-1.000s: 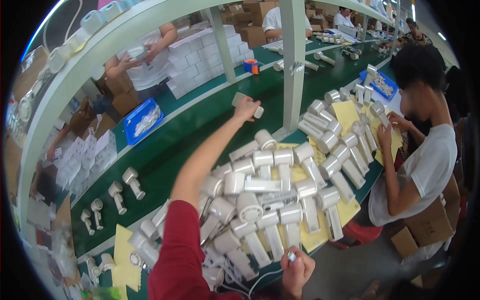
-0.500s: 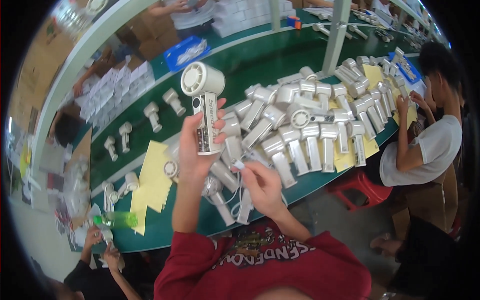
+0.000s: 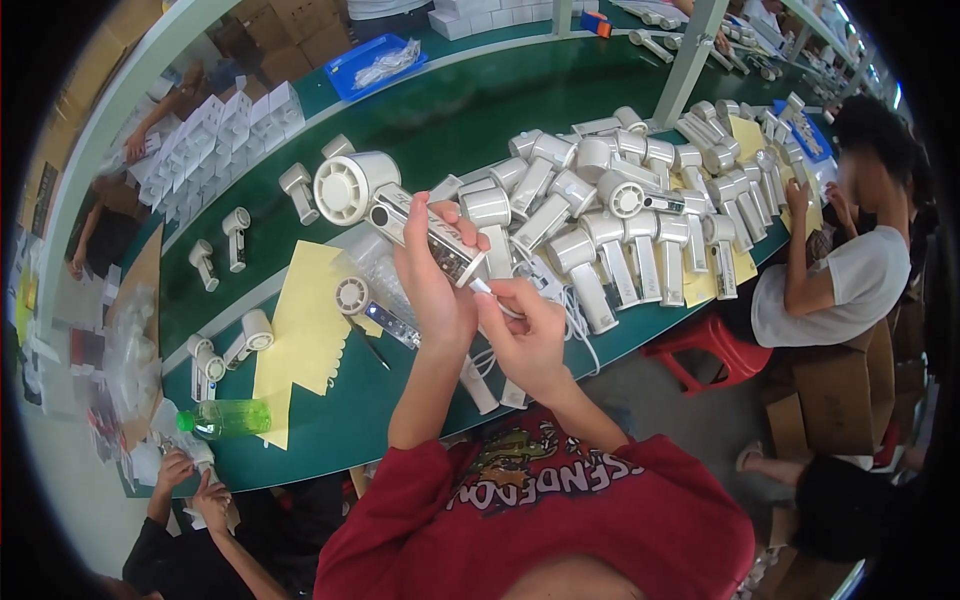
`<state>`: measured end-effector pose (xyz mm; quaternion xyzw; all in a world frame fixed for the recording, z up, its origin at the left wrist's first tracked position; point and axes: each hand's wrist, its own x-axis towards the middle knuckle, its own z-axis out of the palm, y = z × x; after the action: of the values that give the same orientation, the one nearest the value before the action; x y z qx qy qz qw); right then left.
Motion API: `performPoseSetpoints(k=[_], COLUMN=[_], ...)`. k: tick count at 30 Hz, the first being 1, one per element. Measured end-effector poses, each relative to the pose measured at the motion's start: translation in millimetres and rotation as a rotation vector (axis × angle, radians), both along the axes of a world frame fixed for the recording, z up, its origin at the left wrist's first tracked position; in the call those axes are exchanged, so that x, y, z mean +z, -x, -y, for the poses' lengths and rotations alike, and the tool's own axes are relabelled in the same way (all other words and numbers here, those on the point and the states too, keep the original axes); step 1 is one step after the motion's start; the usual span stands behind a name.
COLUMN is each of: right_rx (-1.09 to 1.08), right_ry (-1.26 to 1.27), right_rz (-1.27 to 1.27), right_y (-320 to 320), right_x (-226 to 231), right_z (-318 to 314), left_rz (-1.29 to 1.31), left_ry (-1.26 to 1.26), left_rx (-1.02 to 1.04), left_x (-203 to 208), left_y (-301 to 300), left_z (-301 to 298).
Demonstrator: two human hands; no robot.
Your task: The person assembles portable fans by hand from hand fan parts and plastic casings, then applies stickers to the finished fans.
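Note:
My left hand point(image 3: 435, 290) is closed around the handle of a white handheld fan point(image 3: 345, 188), tilted with its round head to the upper left. The handle has a dark see-through panel. In my right hand point(image 3: 528, 335) I pinch a white cable plug point(image 3: 481, 287) against the handle's bottom end; whether it is fully in cannot be seen. Its white cable point(image 3: 578, 325) loops over the table on the right. Just left of my left wrist lies another fan point(image 3: 352, 296) with small lights on its handle. A big heap of similar fans point(image 3: 570, 250) spreads to the right.
Yellow paper sheets point(image 3: 305, 310), a thin dark tool point(image 3: 370, 345) and a green bottle point(image 3: 232, 419) lie on the left. Several fans stand on the green belt point(image 3: 440, 110). A blue tray point(image 3: 375, 66) sits beyond. Co-workers sit at both sides; a red stool point(image 3: 705, 352) is right.
The fan has tipped over to the left and come lower, its base turning toward my right hand. The plug, earlier apart from the fan, now meets the handle's bottom end.

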<state>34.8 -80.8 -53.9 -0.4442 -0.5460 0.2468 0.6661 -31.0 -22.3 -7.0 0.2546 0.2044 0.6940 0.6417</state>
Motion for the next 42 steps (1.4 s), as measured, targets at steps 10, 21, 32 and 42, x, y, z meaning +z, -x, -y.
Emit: performPoseSetpoints(k=[10,21,32,42], right_rx=[0.158,0.224,0.218,0.248], right_ry=[0.179,0.146,0.177,0.254], right_rz=[-0.142,-0.27,-0.197,-0.15], right_y=[-1,-11,-11,-11], right_x=[-4,-13,-14,-16], right_z=[4,5,0,-4], left_rz=[-0.405,-0.352,-0.357,-0.501], left_ry=[-0.148,-0.179,-0.123,-0.2], left_rx=[0.002,-0.197,-0.3,-0.305], left_x=[-11,-7,-22,-9], left_y=[0,-5,-2,24], left_z=[-9,-5,-22,-31])
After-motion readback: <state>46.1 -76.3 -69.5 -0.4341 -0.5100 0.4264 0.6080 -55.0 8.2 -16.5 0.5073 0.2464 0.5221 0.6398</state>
